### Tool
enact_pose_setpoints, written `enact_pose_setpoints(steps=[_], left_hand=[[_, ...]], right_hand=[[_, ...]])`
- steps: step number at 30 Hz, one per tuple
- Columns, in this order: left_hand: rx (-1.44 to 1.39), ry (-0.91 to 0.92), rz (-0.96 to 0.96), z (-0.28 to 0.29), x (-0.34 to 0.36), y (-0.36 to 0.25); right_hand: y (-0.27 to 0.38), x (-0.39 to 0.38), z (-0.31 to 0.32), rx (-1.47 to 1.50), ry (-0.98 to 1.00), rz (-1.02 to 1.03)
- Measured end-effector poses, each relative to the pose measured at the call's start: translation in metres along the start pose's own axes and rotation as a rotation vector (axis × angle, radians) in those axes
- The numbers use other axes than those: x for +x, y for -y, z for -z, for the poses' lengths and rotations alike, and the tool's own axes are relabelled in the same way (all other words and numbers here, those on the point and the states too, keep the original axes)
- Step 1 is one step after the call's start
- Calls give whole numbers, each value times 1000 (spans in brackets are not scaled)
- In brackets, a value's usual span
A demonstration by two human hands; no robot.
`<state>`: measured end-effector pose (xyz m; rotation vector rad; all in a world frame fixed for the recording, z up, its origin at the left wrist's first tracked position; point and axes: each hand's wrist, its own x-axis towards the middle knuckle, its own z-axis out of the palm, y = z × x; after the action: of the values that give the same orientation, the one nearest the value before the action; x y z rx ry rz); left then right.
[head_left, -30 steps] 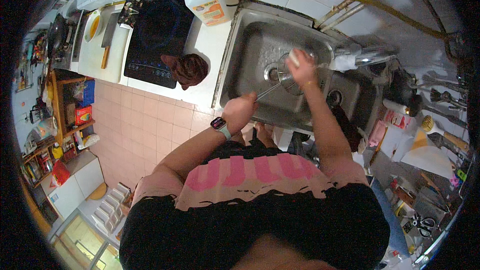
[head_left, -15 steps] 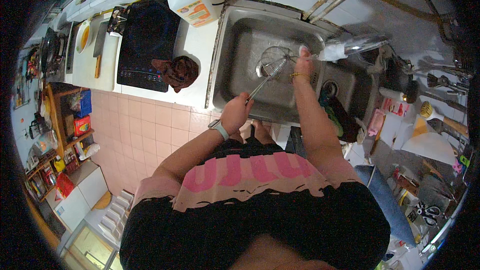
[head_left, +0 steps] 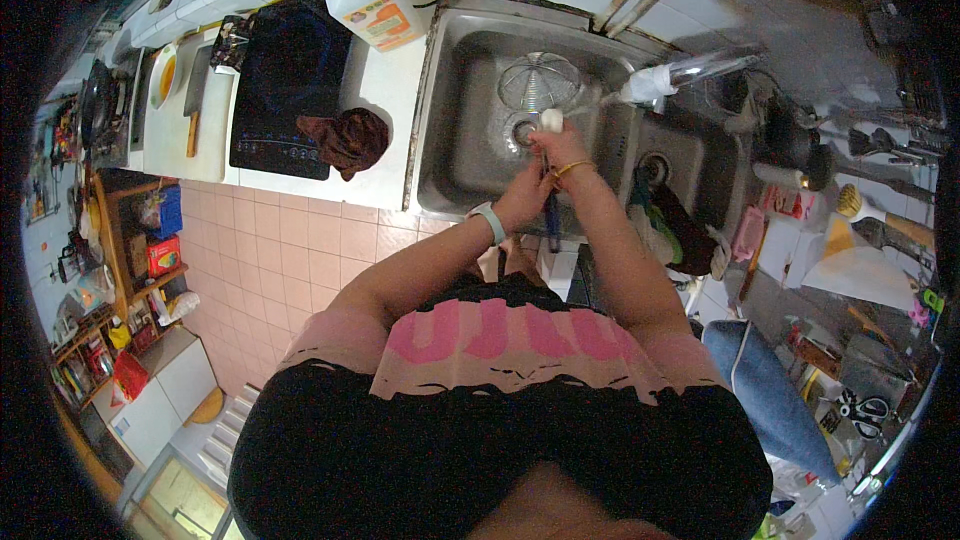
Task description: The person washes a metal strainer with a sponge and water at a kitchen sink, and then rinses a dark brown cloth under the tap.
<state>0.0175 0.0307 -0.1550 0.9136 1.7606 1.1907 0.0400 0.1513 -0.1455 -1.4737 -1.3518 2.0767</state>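
A wire whisk [head_left: 538,83] with a round wire head and a coiled middle is held over the steel sink basin [head_left: 470,120], head pointing away from me. My left hand [head_left: 522,197] is closed round its handle [head_left: 552,222], whose dark end sticks out below my hands. Close against it, my right hand [head_left: 562,152] is closed on a small white wad [head_left: 551,120], possibly a sponge, held at the upper part of the handle. The fingers of both hands partly overlap. A round drain [head_left: 522,133] shows beside the right fingers.
A spout wrapped in white [head_left: 648,85] reaches over the sink from the right. A smaller basin [head_left: 700,180] adjoins it, with dark cloth at its edge. On the left counter are a brown cloth [head_left: 355,140], a black cooktop [head_left: 285,90], a white jug [head_left: 375,5] and a knife [head_left: 195,105].
The whisk has swung from a slant to pointing away from me. My left hand has moved right and my right hand left with the white wad, from near the spout to the handle.
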Motion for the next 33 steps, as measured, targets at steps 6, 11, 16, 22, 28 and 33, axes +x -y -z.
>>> enact_pose_setpoints(steps=[6, 11, 16, 22, 28, 33], left_hand=[[-595, 234, 489, 33, 48, -42], [-1205, 182, 422, 27, 97, -82], [-1327, 17, 380, -11, 136, -25], [-1823, -289, 521, -2, 147, -38], [-1804, -271, 451, -3, 138, -65], [-1736, 7, 339, 5, 130, -48]], right_hand=[[21, 24, 54, -717, 136, 518], [92, -16, 26, -1155, 79, 471], [155, -88, 30, -1176, 201, 261], [105, -117, 123, -1125, 176, 280], [104, -102, 125, -888, 5, 518], [78, -78, 117, -117, 165, 180]])
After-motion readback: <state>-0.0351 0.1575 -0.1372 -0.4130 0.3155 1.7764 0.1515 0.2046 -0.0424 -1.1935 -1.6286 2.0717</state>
